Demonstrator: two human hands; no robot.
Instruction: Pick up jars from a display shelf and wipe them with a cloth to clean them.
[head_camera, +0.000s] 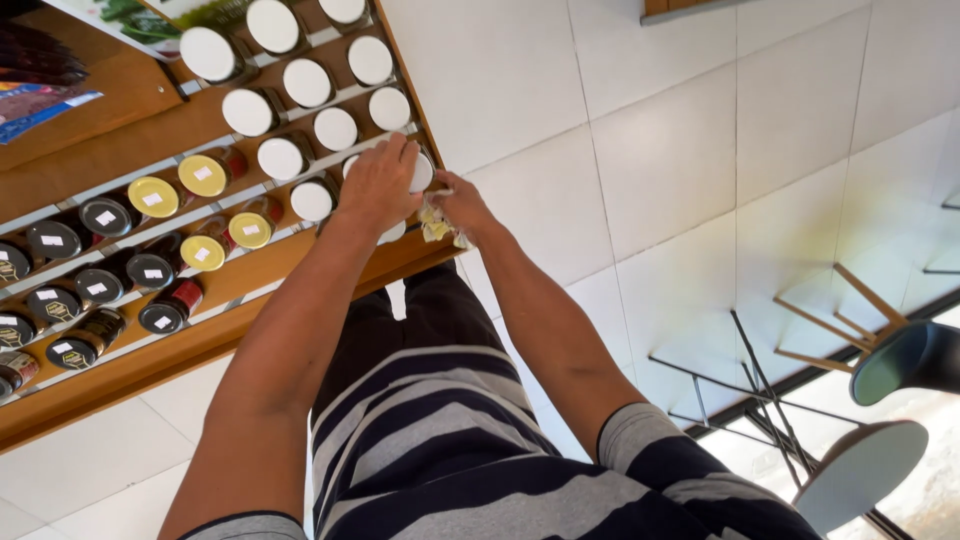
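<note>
On the wooden shelf, at its near corner, your left hand lies over a white-lidded jar, fingers spread on the lid, touching it; if the grip is closed around the jar, I cannot tell. Just beside it, your right hand is clenched on a small yellowish packet, at the shelf edge. Other white-lidded jars stand in rows behind, then gold-lidded jars and black-lidded jars further left. A stool stands on the tiled floor.
</note>
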